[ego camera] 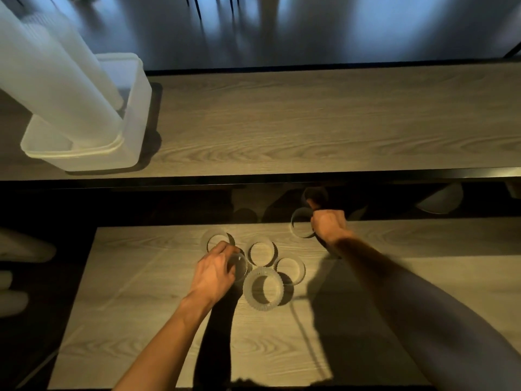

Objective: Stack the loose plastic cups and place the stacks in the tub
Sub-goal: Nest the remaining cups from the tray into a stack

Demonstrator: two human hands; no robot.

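Plainly, both hands were busy on the lower table. The left hand had its fingers curled round a clear cup in the cluster, and the right hand pinched the rim of a far cup at the table's back edge. Other loose cups, among them the wide ribbed cup, stood touching or just beside the clear cup, so a careless lift would likely knock a neighbour over. The far cup could slip off the back edge into the dark gap. On the upper counter the tub held tall stacks leaning out past its rim; adding more might topple them.
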